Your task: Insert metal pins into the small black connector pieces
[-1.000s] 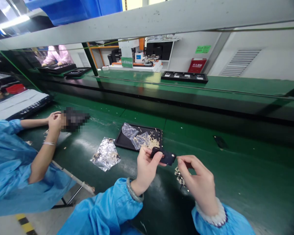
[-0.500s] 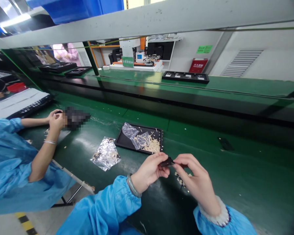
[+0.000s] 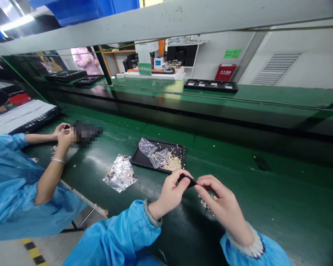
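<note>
Left of the shallow black plastic tray (image 3: 144, 162) holding pale slivers lies a crinkled clear plastic bag (image 3: 120, 177). Just in front of that tray, your left hand (image 3: 170, 192) has thumb and forefinger clamped on the small flat black plastic part (image 3: 187, 180). It lies edge-on, long axis running toward your right hand (image 3: 220, 203), whose fingertips pinch together at its other end. Both hands are equally near it.

Green conveyor belt (image 3: 266, 192) under a grey steel beam (image 3: 166, 22); white wall (image 3: 308, 74) with, seemingly, a vent (image 3: 274, 69)
</note>
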A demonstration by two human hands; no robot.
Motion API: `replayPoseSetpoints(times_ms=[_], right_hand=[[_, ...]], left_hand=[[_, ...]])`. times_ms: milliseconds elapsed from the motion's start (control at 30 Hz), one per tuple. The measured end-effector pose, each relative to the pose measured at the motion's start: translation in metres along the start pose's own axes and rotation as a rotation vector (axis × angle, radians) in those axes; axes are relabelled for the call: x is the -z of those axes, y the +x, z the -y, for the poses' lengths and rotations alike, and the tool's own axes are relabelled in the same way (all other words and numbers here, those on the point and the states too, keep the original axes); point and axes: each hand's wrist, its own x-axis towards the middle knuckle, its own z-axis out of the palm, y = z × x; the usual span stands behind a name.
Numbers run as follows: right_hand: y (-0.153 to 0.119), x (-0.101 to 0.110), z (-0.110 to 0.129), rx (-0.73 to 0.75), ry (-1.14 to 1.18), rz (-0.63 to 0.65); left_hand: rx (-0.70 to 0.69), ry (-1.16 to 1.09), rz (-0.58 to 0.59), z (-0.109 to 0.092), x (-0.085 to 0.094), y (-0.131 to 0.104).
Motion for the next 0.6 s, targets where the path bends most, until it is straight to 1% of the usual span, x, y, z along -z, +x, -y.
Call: replayPoseSetpoints(times_ms=[133,233,433,600], right_hand=[[0.0,0.006,0.001,-0.035,0.03,0.069],[0.001,0.008,0.004,-0.057,0.046,0.106],[0.002,0.007,0.008,-0.058,0.033,0.079],[-0.001,0.006,0.007,0.041,-0.048,0.061]], left_hand=[[-0.111,0.123,0.052,0.0,0.006,0.001],[-0.177,0.195,0.069,-0.002,0.008,0.002],[-0.352,0.367,0.122,-0.007,0.014,0.006],[-0.372,0.489,0.19,-0.011,0.019,0.007]])
